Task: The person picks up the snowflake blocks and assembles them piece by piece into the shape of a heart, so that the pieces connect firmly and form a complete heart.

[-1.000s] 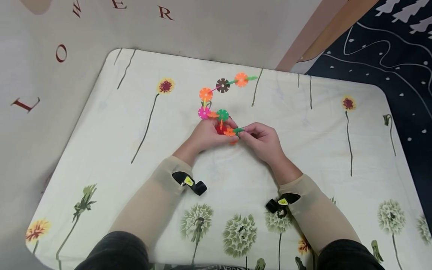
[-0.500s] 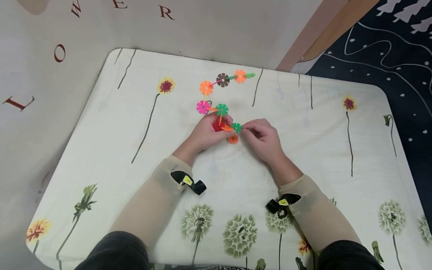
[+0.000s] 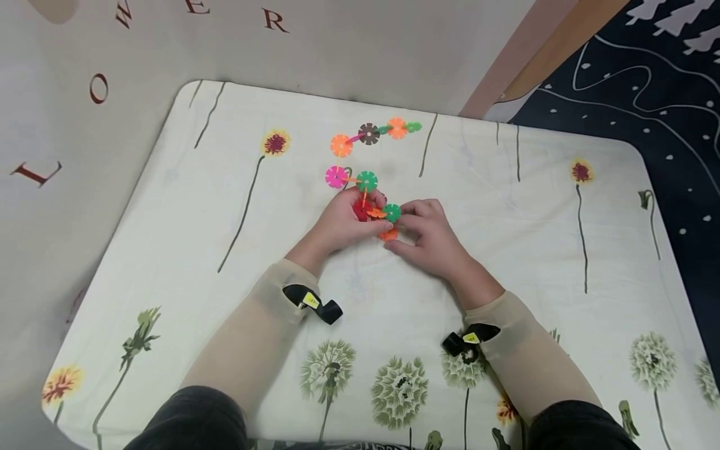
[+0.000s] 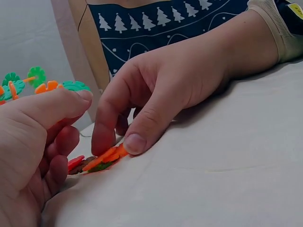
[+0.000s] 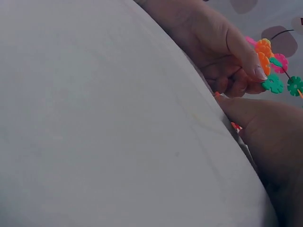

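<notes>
My left hand (image 3: 341, 224) holds one end of a chain of notched plastic snowflake discs. A green disc (image 3: 392, 212) and an orange disc (image 3: 376, 213) show by its thumb, a red disc (image 3: 361, 210) behind. The chain winds away through a green disc (image 3: 367, 181), a pink disc (image 3: 336, 177), an orange disc (image 3: 340, 145) and a brown disc (image 3: 369, 134). Just below, my right hand (image 3: 434, 240) pinches a loose orange disc (image 4: 108, 158) between thumb and finger. That disc lies on other loose discs, partly hidden by the fingers.
A white cloth with printed flowers covers the table (image 3: 506, 219). Loose brown discs (image 4: 84, 166) and a pinkish-red disc (image 4: 75, 163) lie under the hands. A pale wall (image 3: 360, 56) stands behind the far edge, with a dark patterned surface (image 3: 635, 87) at the right.
My right hand has let go of the chain's green end disc and moved down to a loose orange disc. The chain has shifted slightly in my left hand, its green disc turning flat.
</notes>
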Available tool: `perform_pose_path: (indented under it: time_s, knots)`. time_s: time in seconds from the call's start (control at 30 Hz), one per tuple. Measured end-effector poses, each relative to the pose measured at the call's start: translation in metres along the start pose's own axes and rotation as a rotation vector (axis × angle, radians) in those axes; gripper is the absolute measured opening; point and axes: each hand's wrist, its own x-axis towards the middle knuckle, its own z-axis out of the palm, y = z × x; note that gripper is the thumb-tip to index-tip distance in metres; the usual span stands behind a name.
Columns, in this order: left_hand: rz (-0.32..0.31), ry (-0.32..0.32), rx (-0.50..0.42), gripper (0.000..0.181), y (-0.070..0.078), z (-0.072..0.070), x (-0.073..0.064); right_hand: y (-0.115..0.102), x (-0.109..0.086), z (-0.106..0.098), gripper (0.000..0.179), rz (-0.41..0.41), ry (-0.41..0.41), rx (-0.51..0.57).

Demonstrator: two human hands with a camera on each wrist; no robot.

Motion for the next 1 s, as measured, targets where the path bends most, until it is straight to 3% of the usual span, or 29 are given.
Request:
perform_pose_path:
  time_s: [0.17,0.4,0.8,1.0]
  knots:
    - [-0.039,0.002,-0.005,0.032,-0.0011,-0.0003,0.0000,0.0021,0.0010,0.0026,0.010,-0.065,0.077,0.029]
    - [-0.028,0.011,-0.001,0.032,-0.0012,0.0008,0.0000,0.0027,-0.0002,0.0023,0.007,-0.050,0.163,0.099]
    - [-0.011,0.023,0.009,0.031,0.0002,0.0014,-0.0006,-0.0023,-0.0008,0.0012,0.004,0.067,0.294,0.266]
    - [-0.040,0.023,0.035,0.032,0.0011,0.0011,-0.0006,-0.0050,-0.0002,0.0018,0.008,0.175,0.372,0.390]
